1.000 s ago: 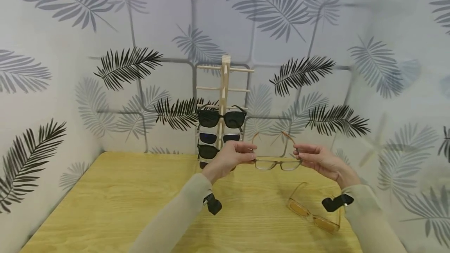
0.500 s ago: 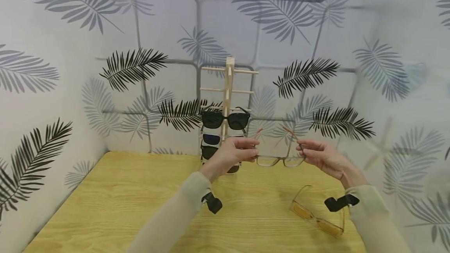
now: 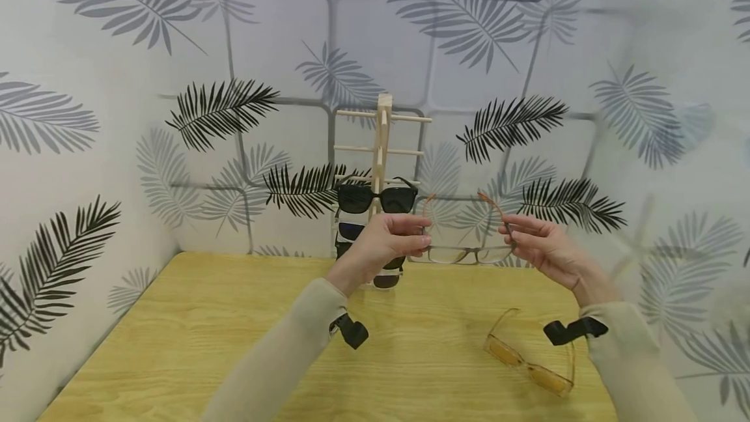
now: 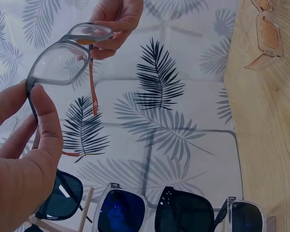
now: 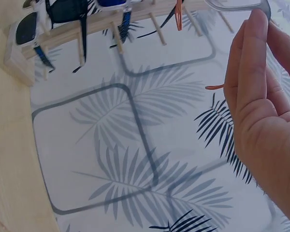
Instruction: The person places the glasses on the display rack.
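Held up in front of the wall is a pair of eyeglasses (image 3: 467, 255) with a thin grey frame, clear lenses and orange temple tips. My left hand (image 3: 387, 246) pinches it at the hinge on the left side. On the opposite side my right hand (image 3: 545, 249) grips the other temple near the hinge. The left wrist view shows my thumb and fingers at the end of the grey frame (image 4: 63, 63). Both temples are unfolded and point toward the wall. Just behind my left hand, a wooden display rack (image 3: 381, 142) carries several sunglasses, black sunglasses (image 3: 375, 199) uppermost.
Amber-tinted sunglasses (image 3: 527, 366) lie unfolded on the yellow wood-grain table (image 3: 234, 344), near my right forearm. Bare rungs (image 3: 410, 152) stick out from the rack's upper part. A leaf-patterned wall (image 3: 498, 31) stands behind the table.
Both hands have lifted the eyeglasses higher, raising them from over the table's back edge to beside the rack's sunglasses. The amber sunglasses have stayed in place on the table.
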A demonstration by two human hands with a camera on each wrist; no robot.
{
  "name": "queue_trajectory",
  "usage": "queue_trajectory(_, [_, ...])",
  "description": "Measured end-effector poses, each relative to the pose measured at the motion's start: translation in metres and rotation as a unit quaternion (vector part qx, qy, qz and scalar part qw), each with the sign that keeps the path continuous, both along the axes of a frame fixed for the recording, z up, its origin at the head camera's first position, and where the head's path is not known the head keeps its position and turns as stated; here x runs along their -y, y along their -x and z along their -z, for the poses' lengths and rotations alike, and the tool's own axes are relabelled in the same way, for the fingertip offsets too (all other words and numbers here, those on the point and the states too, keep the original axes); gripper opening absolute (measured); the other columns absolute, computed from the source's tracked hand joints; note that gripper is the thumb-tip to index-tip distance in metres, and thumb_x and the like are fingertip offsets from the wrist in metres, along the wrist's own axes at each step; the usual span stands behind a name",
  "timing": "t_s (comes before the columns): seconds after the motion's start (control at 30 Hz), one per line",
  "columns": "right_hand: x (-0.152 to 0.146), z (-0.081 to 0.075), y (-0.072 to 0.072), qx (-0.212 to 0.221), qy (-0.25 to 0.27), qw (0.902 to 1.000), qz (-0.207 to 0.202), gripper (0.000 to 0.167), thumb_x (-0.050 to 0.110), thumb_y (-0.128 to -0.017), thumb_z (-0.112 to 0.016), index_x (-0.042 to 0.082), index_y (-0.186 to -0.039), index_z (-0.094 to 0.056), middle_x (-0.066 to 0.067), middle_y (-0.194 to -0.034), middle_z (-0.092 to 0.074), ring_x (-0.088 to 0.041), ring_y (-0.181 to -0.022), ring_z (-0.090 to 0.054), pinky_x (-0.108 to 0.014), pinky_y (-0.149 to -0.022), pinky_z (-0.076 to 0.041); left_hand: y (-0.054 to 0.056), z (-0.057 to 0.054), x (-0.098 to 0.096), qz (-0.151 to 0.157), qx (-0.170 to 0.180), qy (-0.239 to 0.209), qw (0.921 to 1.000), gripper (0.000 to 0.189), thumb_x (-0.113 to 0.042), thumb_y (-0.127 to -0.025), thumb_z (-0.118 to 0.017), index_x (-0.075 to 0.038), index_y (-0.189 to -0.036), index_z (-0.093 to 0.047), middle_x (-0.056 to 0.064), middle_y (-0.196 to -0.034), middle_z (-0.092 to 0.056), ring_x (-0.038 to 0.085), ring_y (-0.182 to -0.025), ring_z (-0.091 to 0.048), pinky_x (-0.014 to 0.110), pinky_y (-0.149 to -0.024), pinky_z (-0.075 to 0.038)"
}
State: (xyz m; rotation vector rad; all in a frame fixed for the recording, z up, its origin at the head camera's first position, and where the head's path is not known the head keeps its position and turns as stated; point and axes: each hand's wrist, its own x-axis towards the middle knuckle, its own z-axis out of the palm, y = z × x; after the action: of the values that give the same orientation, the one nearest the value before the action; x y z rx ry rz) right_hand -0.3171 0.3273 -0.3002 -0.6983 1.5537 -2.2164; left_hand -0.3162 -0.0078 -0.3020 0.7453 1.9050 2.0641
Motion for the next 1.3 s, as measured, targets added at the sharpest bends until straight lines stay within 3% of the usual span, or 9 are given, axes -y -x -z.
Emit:
queue_trajectory(0.2, [0.002,-0.008,-0.002,0.005,0.029,0.9994,-0.019,0.043,-0.009,-0.103,-0.035,0.008,-0.129,-0.064,-0.008,-0.116,-0.07,-0.015,-0.098,-0.07,-0.024,-0.08,-0.057,-0.004,-0.009,0.002,-0.002,-0.017,-0.001,0.9998,0.036,-0.004,-0.091,-0.068,-0.005,-0.128,-0.065,0.014,-0.111,-0.07,0.012,-0.085,-0.069,0.032,-0.082,-0.058])
queue_trajectory(0.57, [0.011,-0.021,-0.007,0.019,0.048,0.9984,-0.023,0.04,-0.006,-0.103,-0.036,0.007,-0.13,-0.063,-0.009,-0.116,-0.068,-0.016,-0.099,-0.07,-0.024,-0.081,-0.057,-0.011,-0.027,0.01,-0.018,-0.064,-0.012,0.9977,0.035,-0.008,-0.091,-0.07,-0.006,-0.126,-0.066,0.008,-0.108,-0.071,0.015,-0.086,-0.068,0.036,-0.081,-0.057])
queue_trajectory(0.77, [0.021,-0.029,-0.009,0.019,0.066,0.9971,-0.034,0.041,-0.007,-0.103,-0.036,0.007,-0.133,-0.061,-0.011,-0.119,-0.068,-0.017,-0.102,-0.069,-0.024,-0.085,-0.056,-0.014,-0.036,0.016,-0.029,-0.063,-0.037,0.9969,0.033,-0.006,-0.091,-0.069,-0.004,-0.124,-0.067,0.001,-0.096,-0.071,0.013,-0.081,-0.067,0.03,-0.073,-0.056])
queue_trajectory(0.9, [0.026,-0.033,-0.011,0.021,0.076,0.9958,-0.047,0.042,-0.008,-0.103,-0.036,0.007,-0.134,-0.06,-0.012,-0.122,-0.067,-0.018,-0.104,-0.069,-0.024,-0.088,-0.055,-0.015,-0.039,0.02,-0.03,-0.064,-0.051,0.9962,0.035,-0.004,-0.091,-0.068,0.0,-0.125,-0.064,-0.001,-0.092,-0.071,0.012,-0.079,-0.067,0.03,-0.076,-0.057])
queue_trajectory(1.07, [0.034,-0.038,-0.011,0.014,0.069,0.9965,-0.045,0.042,-0.009,-0.102,-0.038,0.007,-0.136,-0.059,-0.012,-0.124,-0.065,-0.017,-0.105,-0.068,-0.024,-0.088,-0.055,-0.016,-0.044,0.026,-0.042,-0.053,-0.065,0.9956,0.037,-0.002,-0.09,-0.068,0.001,-0.127,-0.063,-0.001,-0.094,-0.07,0.013,-0.081,-0.068,0.032,-0.08,-0.058])
queue_trajectory(1.3, [0.043,-0.044,-0.009,0.0,0.047,0.9985,-0.028,0.045,-0.011,-0.1,-0.041,0.008,-0.138,-0.056,-0.011,-0.128,-0.064,-0.015,-0.105,-0.067,-0.023,-0.088,-0.055,-0.015,-0.048,0.034,-0.046,-0.015,-0.093,0.9945,0.037,-0.002,-0.092,-0.067,0.001,-0.128,-0.062,-0.001,-0.097,-0.069,0.013,-0.084,-0.067,0.026,-0.079,-0.056])
